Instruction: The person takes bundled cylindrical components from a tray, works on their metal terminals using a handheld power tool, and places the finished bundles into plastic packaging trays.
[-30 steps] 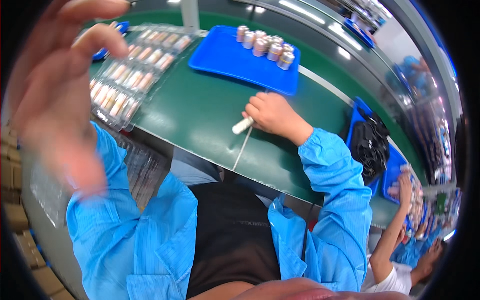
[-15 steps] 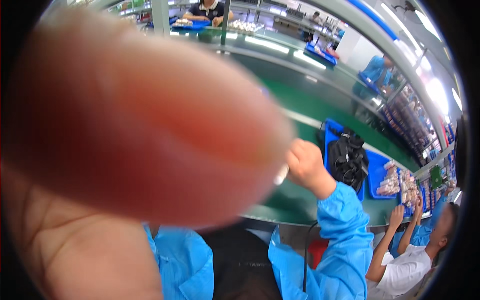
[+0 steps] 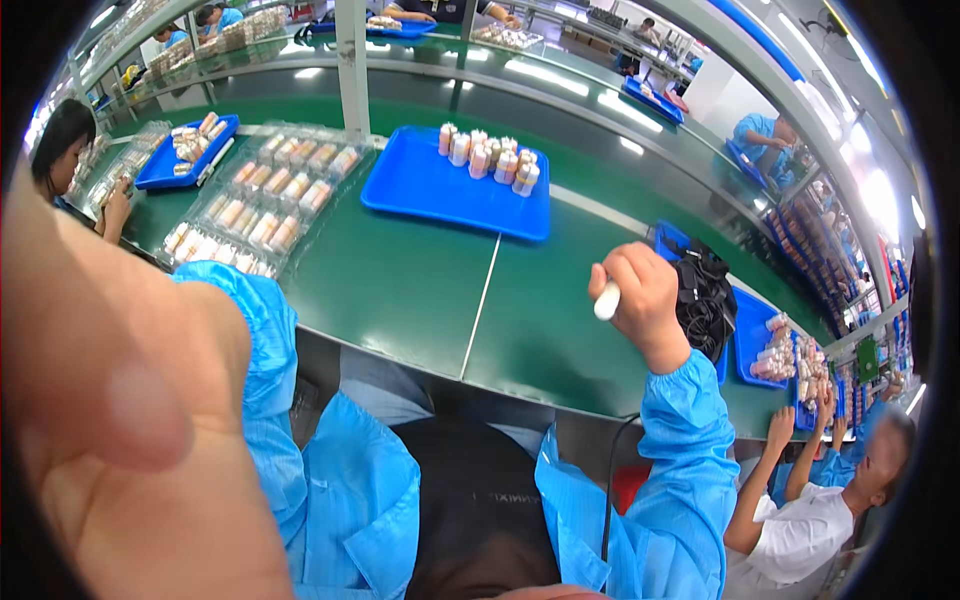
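Note:
My right hand (image 3: 640, 295), at the end of a blue sleeve, is raised over the green table in a closed grip. From its fist sticks a white rod with a rounded end (image 3: 607, 300); the rest of it is hidden by my fingers. My left hand (image 3: 150, 370) looms very large and blurred at the left rim, close to the camera. Its palm side and one blurred digit show, while the other fingers are out of sight. Beyond my hands, a blue tray (image 3: 430, 195) holds several small pale cylindrical pieces (image 3: 490, 158) standing in a cluster.
Clear plastic blister trays (image 3: 265, 195) with pale cylinders lie on the left of the green table (image 3: 540, 310). A second blue tray (image 3: 190, 150) stands behind them. To the right, black cables (image 3: 705, 300) fill a tray beside another blue tray (image 3: 765, 345). Co-workers sit at both sides.
My left hand has shifted left, away from the middle of the view, uncovering the trays and table. My right hand has moved slightly up and right, still gripping the white rod.

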A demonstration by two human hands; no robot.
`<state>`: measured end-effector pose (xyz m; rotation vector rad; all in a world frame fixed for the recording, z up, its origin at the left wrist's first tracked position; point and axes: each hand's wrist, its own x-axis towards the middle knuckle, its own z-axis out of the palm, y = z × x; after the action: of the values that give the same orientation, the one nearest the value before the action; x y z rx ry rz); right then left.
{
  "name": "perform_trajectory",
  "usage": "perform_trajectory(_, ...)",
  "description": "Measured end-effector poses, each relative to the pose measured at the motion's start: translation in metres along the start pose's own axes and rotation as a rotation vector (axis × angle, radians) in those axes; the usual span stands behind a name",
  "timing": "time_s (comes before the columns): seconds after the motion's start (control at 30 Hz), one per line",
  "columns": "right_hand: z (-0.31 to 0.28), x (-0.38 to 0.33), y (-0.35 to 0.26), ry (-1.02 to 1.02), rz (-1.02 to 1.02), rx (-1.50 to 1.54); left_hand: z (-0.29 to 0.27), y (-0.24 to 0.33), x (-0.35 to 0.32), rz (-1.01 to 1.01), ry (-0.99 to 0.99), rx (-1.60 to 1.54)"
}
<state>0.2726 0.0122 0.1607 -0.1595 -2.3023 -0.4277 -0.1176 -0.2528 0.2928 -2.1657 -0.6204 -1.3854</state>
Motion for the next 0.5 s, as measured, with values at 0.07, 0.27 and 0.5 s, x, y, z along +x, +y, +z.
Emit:
perform_trajectory(0.07, 0.0, -0.003, -0.004, 0.005, 0.028, -0.001, 0.002, 0.006, -0.003, -0.011, 0.007, -0.02)
perform_trajectory(0.27, -0.009, -0.005, 0.004, 0.075, 0.065, -0.042, 0.02, 0.014, 0.0, -0.007, 0.014, -0.118)
perform_trajectory(0.5, -0.086, 0.025, 0.034, 0.476, 0.265, 0.438, 0.057, -0.002, -0.003, -0.031, 0.005, -0.288)
